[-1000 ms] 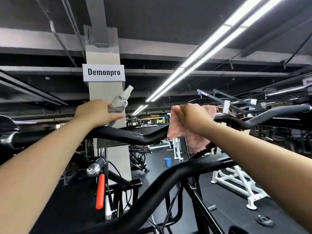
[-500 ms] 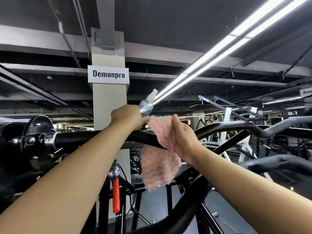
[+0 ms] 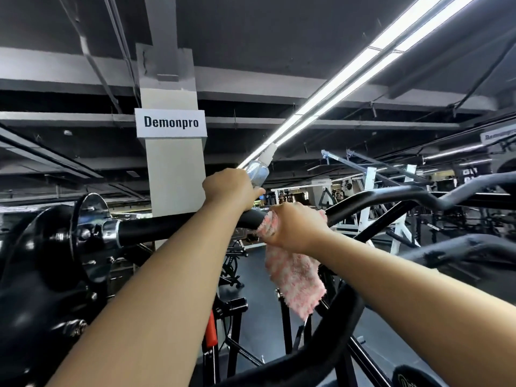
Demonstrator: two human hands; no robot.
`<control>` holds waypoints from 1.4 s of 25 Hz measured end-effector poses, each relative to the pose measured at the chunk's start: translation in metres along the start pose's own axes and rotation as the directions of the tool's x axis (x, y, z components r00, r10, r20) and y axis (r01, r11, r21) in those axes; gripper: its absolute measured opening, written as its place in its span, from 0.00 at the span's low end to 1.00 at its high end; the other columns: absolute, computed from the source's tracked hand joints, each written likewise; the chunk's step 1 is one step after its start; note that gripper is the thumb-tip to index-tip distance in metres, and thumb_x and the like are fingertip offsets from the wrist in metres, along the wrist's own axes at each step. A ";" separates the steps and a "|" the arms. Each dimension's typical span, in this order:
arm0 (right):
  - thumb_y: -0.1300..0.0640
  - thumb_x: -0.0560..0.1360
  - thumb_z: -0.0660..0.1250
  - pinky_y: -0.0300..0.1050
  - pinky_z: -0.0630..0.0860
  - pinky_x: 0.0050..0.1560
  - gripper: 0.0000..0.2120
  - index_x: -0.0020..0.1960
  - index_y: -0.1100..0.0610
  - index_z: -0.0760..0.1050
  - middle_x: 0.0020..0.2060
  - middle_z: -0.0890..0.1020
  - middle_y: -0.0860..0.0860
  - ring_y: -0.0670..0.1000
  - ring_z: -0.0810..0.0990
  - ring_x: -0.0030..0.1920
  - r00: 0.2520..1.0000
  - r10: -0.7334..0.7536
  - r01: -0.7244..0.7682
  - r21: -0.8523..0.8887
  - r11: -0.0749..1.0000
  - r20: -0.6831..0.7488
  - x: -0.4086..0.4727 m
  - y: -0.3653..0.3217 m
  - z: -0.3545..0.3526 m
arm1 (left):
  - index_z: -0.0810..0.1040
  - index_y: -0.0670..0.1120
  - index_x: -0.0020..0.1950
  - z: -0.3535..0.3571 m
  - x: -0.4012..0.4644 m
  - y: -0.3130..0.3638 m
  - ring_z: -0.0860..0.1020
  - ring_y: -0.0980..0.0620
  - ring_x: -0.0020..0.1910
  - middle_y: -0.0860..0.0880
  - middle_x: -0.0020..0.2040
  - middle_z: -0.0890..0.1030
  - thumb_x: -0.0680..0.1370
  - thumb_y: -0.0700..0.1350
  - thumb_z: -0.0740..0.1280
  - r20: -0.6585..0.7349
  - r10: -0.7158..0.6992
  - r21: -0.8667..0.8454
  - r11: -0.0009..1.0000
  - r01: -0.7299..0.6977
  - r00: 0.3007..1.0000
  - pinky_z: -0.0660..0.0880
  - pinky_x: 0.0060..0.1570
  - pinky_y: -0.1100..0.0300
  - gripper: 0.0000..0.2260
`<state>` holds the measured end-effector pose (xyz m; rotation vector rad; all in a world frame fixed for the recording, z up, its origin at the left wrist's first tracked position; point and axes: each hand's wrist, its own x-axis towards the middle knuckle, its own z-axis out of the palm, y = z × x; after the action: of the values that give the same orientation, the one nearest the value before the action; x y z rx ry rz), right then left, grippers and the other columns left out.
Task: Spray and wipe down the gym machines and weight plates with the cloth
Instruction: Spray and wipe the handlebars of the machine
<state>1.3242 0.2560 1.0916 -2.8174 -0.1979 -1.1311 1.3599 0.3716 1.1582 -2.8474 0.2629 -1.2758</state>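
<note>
Pink cloth point(image 3: 293, 272) wraps bar point(image 3: 178, 229) under right hand point(image 3: 293, 227); left hand point(image 3: 229, 188) grips bottle point(image 3: 258, 170).

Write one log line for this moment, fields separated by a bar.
left hand holds spray bottle | right hand wraps cloth on bar

A pale pillar point(image 3: 175, 169) carries a white "Demonpro" sign point(image 3: 171, 122). Long ceiling light strips point(image 3: 360, 65) run overhead. White equipment frames point(image 3: 368, 191) stand far right on dark floor point(image 3: 257, 275).

I note a fluffy pink-white cloth point(image 3: 293, 277), glossy black metal bar point(image 3: 178, 228), clear plastic spray bottle point(image 3: 258, 171).
</note>
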 end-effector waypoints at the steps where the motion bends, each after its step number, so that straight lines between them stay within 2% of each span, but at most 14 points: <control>1: 0.38 0.72 0.65 0.43 0.69 0.39 0.24 0.61 0.51 0.73 0.47 0.79 0.49 0.54 0.80 0.51 1.000 -0.017 0.017 -0.007 1.000 -0.001 -0.001 0.001 0.000 | 0.73 0.45 0.60 0.000 0.001 -0.001 0.75 0.47 0.53 0.47 0.54 0.77 0.77 0.63 0.59 0.028 0.005 -0.007 1.000 -0.004 1.000 0.65 0.38 0.59 0.24; 5: 0.42 0.71 0.69 0.49 0.77 0.49 0.27 0.65 0.53 0.70 0.54 0.79 0.52 0.55 0.79 0.54 0.996 -0.090 0.089 0.037 0.995 0.026 0.003 0.015 0.002 | 0.71 0.44 0.64 -0.001 0.002 -0.002 0.75 0.46 0.56 0.46 0.58 0.76 0.76 0.64 0.61 0.134 0.014 -0.064 0.998 -0.005 0.991 0.68 0.45 0.57 0.27; 13: 0.38 0.71 0.66 0.46 0.69 0.57 0.27 0.66 0.46 0.69 0.58 0.68 0.52 0.53 0.67 0.61 0.962 -0.265 0.272 -0.330 0.904 0.068 -0.009 0.071 -0.014 | 0.74 0.43 0.58 0.008 0.012 -0.006 0.74 0.46 0.47 0.47 0.47 0.74 0.74 0.63 0.64 0.204 0.001 -0.153 0.988 0.031 0.979 0.70 0.45 0.57 0.25; 18: 0.56 0.79 0.58 0.48 0.65 0.54 0.15 0.64 0.55 0.72 0.58 0.72 0.55 0.57 0.69 0.58 0.924 -0.378 0.329 -0.370 0.869 -0.065 -0.017 0.092 -0.017 | 0.74 0.44 0.56 0.005 0.007 -0.005 0.73 0.47 0.45 0.47 0.45 0.74 0.74 0.63 0.64 0.124 0.008 -0.120 0.993 0.007 0.992 0.69 0.42 0.56 0.24; 22: 0.55 0.77 0.54 0.48 0.75 0.45 0.18 0.62 0.56 0.75 0.49 0.77 0.57 0.59 0.77 0.48 0.880 -0.429 0.303 -0.456 0.837 -0.204 -0.029 0.126 -0.034 | 0.74 0.45 0.54 0.003 0.005 -0.004 0.73 0.48 0.44 0.48 0.45 0.74 0.74 0.64 0.63 0.092 0.001 -0.097 0.995 0.008 0.996 0.66 0.39 0.57 0.23; 24: 0.56 0.73 0.52 0.48 0.78 0.37 0.23 0.63 0.54 0.76 0.44 0.75 0.57 0.58 0.75 0.46 0.866 -0.459 0.266 -0.594 0.759 -0.199 -0.032 0.149 -0.037 | 0.74 0.45 0.54 0.003 0.004 -0.003 0.72 0.48 0.44 0.48 0.46 0.74 0.75 0.64 0.62 0.089 -0.002 -0.087 0.996 0.009 0.996 0.66 0.39 0.57 0.23; 26: 0.57 0.72 0.52 0.49 0.78 0.37 0.26 0.67 0.55 0.72 0.45 0.74 0.59 0.59 0.73 0.48 0.887 -0.410 0.200 -0.625 0.754 -0.211 -0.034 0.162 -0.038 | 0.74 0.45 0.53 0.002 0.004 -0.003 0.73 0.48 0.44 0.49 0.45 0.74 0.75 0.64 0.62 0.094 -0.001 -0.087 0.996 0.010 0.996 0.66 0.39 0.58 0.22; 28: 0.60 0.77 0.52 0.53 0.75 0.50 0.25 0.75 0.57 0.59 0.54 0.71 0.61 0.62 0.72 0.55 0.971 -0.130 -0.010 -0.577 0.817 -0.200 -0.041 0.166 -0.039 | 0.74 0.45 0.52 0.002 0.003 -0.001 0.72 0.48 0.44 0.48 0.45 0.74 0.75 0.64 0.62 0.094 0.007 -0.078 0.997 0.000 0.996 0.65 0.39 0.58 0.22; 29: 0.62 0.78 0.53 0.53 0.72 0.54 0.25 0.75 0.58 0.56 0.58 0.70 0.61 0.62 0.71 0.58 0.968 0.053 -0.171 -0.492 0.853 -0.245 -0.044 0.169 -0.036 | 0.74 0.45 0.52 0.000 0.002 -0.001 0.72 0.48 0.44 0.48 0.45 0.74 0.75 0.64 0.61 0.081 0.007 -0.062 0.998 -0.002 0.997 0.65 0.39 0.58 0.23; 31: 0.64 0.77 0.57 0.52 0.72 0.51 0.20 0.69 0.62 0.65 0.57 0.73 0.62 0.62 0.74 0.57 0.882 0.364 -0.447 -0.286 0.847 -0.301 -0.049 0.183 -0.036 | 0.74 0.45 0.52 -0.003 -0.001 0.001 0.73 0.48 0.45 0.48 0.45 0.75 0.75 0.65 0.60 -0.020 0.010 0.036 0.999 -0.010 1.000 0.65 0.39 0.58 0.23; 32: 0.62 0.77 0.60 0.50 0.73 0.48 0.15 0.63 0.62 0.71 0.53 0.76 0.62 0.61 0.78 0.54 0.823 0.502 -0.540 -0.093 0.837 -0.264 -0.053 0.193 -0.036 | 0.74 0.45 0.53 -0.005 -0.001 0.003 0.74 0.47 0.46 0.47 0.46 0.76 0.75 0.65 0.60 -0.110 0.029 0.107 0.994 -0.017 0.994 0.65 0.39 0.58 0.24; 33: 0.60 0.77 0.62 0.47 0.74 0.42 0.09 0.56 0.62 0.74 0.45 0.80 0.60 0.59 0.81 0.47 0.768 0.621 -0.597 0.174 0.783 -0.158 -0.054 0.201 -0.039 | 0.74 0.44 0.55 -0.006 -0.001 0.005 0.75 0.45 0.48 0.46 0.49 0.77 0.75 0.65 0.60 -0.187 0.047 0.153 0.988 -0.018 0.981 0.65 0.39 0.58 0.24; 34: 0.58 0.77 0.61 0.42 0.73 0.33 0.06 0.47 0.61 0.74 0.34 0.80 0.58 0.56 0.82 0.37 0.726 0.688 -0.602 0.495 0.627 0.012 -0.053 0.208 -0.042 | 0.74 0.44 0.56 -0.006 0.001 0.007 0.76 0.44 0.51 0.45 0.51 0.78 0.75 0.65 0.60 -0.231 0.054 0.156 0.988 -0.017 0.971 0.65 0.39 0.58 0.25; 35: 0.57 0.78 0.58 0.39 0.70 0.24 0.10 0.40 0.60 0.71 0.23 0.75 0.55 0.53 0.78 0.24 0.716 0.673 -0.500 0.810 0.306 0.188 -0.054 0.213 -0.046 | 0.73 0.44 0.56 -0.006 0.003 0.011 0.75 0.43 0.53 0.45 0.53 0.78 0.75 0.65 0.60 -0.242 0.050 0.124 0.992 -0.020 0.969 0.65 0.40 0.58 0.25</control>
<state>1.2872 0.0347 1.0781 -1.6364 0.2741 -0.7766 1.3556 0.3605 1.1636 -2.5736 0.2278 -1.5783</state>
